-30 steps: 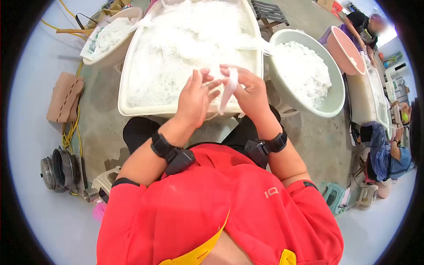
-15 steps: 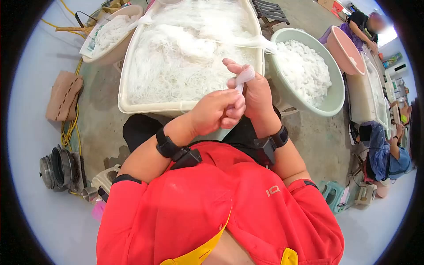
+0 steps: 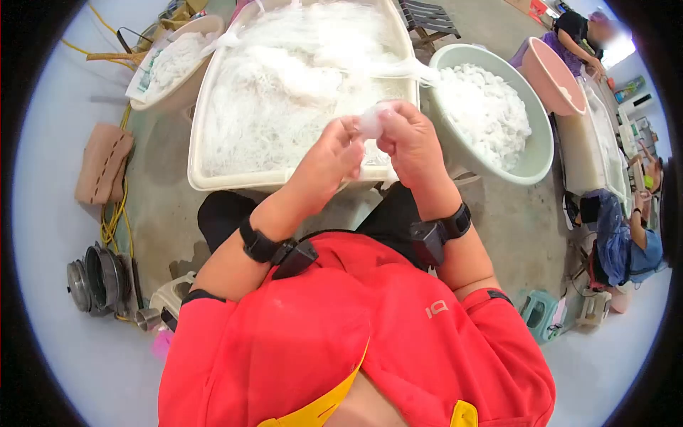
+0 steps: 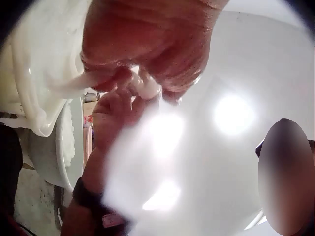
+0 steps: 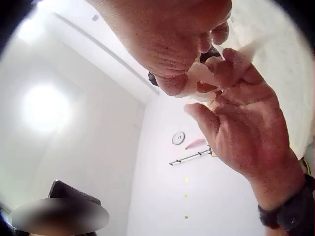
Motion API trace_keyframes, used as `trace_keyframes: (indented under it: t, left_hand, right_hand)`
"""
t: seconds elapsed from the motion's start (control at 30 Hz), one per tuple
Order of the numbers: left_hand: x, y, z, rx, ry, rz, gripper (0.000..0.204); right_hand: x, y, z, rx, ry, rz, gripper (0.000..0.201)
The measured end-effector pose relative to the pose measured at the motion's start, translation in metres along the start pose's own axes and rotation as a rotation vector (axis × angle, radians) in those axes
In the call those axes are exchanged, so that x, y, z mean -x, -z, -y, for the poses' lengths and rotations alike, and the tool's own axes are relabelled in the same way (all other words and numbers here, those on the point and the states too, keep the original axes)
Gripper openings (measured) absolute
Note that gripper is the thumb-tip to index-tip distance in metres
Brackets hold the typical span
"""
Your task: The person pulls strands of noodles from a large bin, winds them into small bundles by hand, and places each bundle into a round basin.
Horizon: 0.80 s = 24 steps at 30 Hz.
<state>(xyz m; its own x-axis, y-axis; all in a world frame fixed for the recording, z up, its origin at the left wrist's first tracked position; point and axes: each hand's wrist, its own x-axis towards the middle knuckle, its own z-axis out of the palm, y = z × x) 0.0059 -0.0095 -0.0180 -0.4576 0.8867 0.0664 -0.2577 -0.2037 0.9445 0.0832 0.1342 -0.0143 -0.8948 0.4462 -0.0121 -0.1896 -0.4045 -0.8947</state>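
Between my hands is a white, wet, translucent strip (image 3: pixel 369 122), bunched up above the near end of a large cream tub (image 3: pixel 245 179). My right hand (image 3: pixel 414 146) grips the bunch between thumb and curled fingers. At its left side, my left hand (image 3: pixel 324 165) has its fingertips bent onto the same strip. In the right wrist view the strip (image 5: pixel 202 73) runs across the left hand's bent fingers, while the left thumb stands apart. The left wrist view shows a small twist of it (image 4: pixel 147 87) under the left hand's fingers. Loose white strands (image 3: pixel 263 107) fill the tub.
To the right stands a pale green basin (image 3: pixel 544 153) heaped with white clumps; strands bridge the tub and basin. Another basin (image 3: pixel 174 96) with white material is at the upper left. A pink basin (image 3: pixel 551 75), a folding stool (image 3: pixel 430 18) and other people lie beyond.
My left hand was apart with spread fingers, then closed on the strip below the right hand. Now both hands meet higher, and the dangling strip has become a compact bunch.
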Motion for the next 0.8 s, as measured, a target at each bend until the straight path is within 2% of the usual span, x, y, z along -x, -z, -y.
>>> trace_keyframes:
  t: [0.03,0.07,0.17,0.23,0.27,0.3,0.33,0.4,0.43,0.47,0.53,0.57,0.6,0.67,0.73,0.77,0.8]
  left_hand:
    - [0.005,-0.005,-0.009,-0.067,0.044,0.09,0.062]
    - [0.008,-0.004,-0.008,-0.012,0.123,0.195,0.066]
    - [0.008,-0.001,0.001,-0.059,0.142,0.235,0.046]
    - [0.003,0.001,0.013,-0.006,0.165,0.233,0.035]
    - [0.001,0.006,0.02,-0.129,0.155,0.213,0.029]
    - [0.0,0.014,0.028,-0.249,0.144,0.198,0.024]
    - [-0.001,0.015,0.034,-0.367,0.13,0.182,0.024]
    - [-0.004,0.004,0.021,-0.539,0.088,0.051,0.022]
    - [-0.008,0.011,0.018,-0.655,0.091,0.013,0.021]
    - [-0.01,0.019,0.016,-0.773,0.093,-0.032,0.02]
    - [-0.012,0.038,0.017,-0.614,-0.048,-0.081,0.022]
    - [-0.011,0.045,0.018,-0.535,-0.114,-0.112,0.022]
    - [-0.01,0.041,0.015,-0.396,-0.05,-0.143,0.025]
    - [-0.016,0.016,0.003,-0.117,0.063,-0.208,0.032]
    - [-0.017,-0.008,-0.008,0.308,0.167,0.002,0.037]
    - [-0.017,-0.013,-0.014,0.522,0.214,0.113,0.039]
    - [-0.017,-0.011,-0.02,0.603,0.176,0.132,0.04]
  right_hand:
    - [0.001,-0.001,0.007,-0.056,0.026,-0.062,0.014]
    - [-0.002,0.001,0.008,-0.077,0.088,-0.095,0.015]
    - [-0.009,-0.001,0.001,-0.125,0.245,-0.162,0.017]
    - [-0.002,-0.012,0.001,-0.296,0.139,-0.123,0.015]
    - [0.002,-0.015,0.004,-0.378,0.089,-0.107,0.014]
    - [0.0,-0.008,0.002,-0.463,0.021,0.026,0.011]
    - [0.001,-0.003,0.003,-0.482,-0.025,0.077,0.011]
    - [0.0,0.009,0.006,-0.302,-0.097,0.096,0.011]
    - [-0.003,0.023,0.005,0.096,0.068,0.005,0.011]
    - [-0.008,0.039,0.014,0.224,0.112,-0.152,0.013]
    - [-0.017,0.07,0.032,0.487,0.135,-0.489,0.019]
    - [-0.02,0.102,0.032,0.822,0.278,-0.56,0.023]
    - [-0.029,0.14,0.024,1.505,0.194,-0.66,0.027]
    - [-0.018,0.111,0.025,1.702,-0.023,-0.73,0.039]
    - [-0.012,0.064,0.018,1.481,0.306,-0.353,0.04]
    - [-0.012,0.05,0.003,1.392,0.456,-0.075,0.037]
    - [-0.01,0.034,-0.007,1.282,0.597,0.196,0.034]
